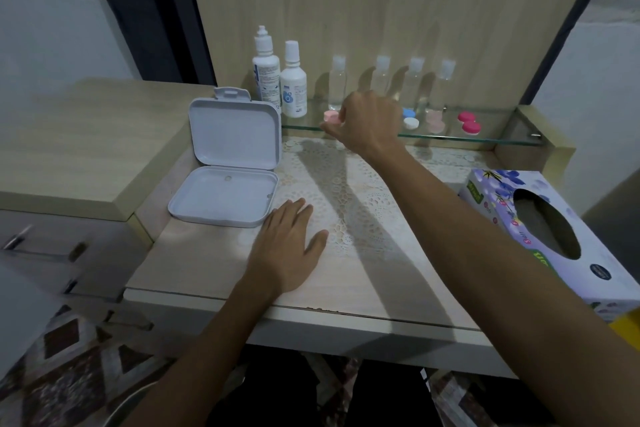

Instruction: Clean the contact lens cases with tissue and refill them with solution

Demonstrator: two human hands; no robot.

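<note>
My right hand [369, 123] reaches to the glass shelf [485, 140] and pinches a light pink contact lens case [331, 117] at the shelf's front edge. Further right on the shelf lie a blue and white case [409, 118], a pale pink case [434, 121] and a magenta case [468, 122]. Two white solution bottles [293, 87] stand at the shelf's left end. A floral tissue box [540, 239] sits at the table's right. My left hand [289, 246] rests flat on the table with fingers straight.
An open white hinged box [228, 166] stands left of my left hand. Several small clear bottles [337, 83] line the back of the shelf. A lace mat [363, 204] covers the table's middle. A raised wooden cabinet top [86, 142] with drawers lies to the left.
</note>
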